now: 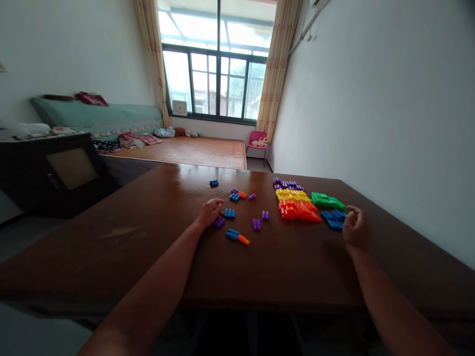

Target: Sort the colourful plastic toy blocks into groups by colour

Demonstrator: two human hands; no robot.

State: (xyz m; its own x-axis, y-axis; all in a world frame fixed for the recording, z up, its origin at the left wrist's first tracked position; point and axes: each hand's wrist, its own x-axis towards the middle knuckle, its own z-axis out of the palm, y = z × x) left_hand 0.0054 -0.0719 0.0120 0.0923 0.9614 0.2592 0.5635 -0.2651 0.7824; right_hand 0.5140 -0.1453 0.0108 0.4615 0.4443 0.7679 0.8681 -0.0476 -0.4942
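My left hand (210, 211) rests on the table, its fingers loosely bent and apart. Right beside it lie dark purple cap-like plastic pieces (219, 222) and a short row of blue ones (229, 213). My right hand (355, 228) is at the right edge of a blue pile (334, 219), thumb and forefinger apart, nothing visible between them; its other fingers are curled. Left of that pile are heaps of orange pieces (299, 210), yellow pieces (293, 195) and purple pieces (287, 184). Green pieces (327, 200) lie just behind the blue pile.
Loose on the brown table (274, 267) are blue pieces with an orange one (237, 236), purple pairs (257, 224), a mixed cluster (235, 196) and a far blue pair (214, 183). Beyond stand a bed (208, 151), a pink chair (257, 138) and a dark cabinet (25, 173).
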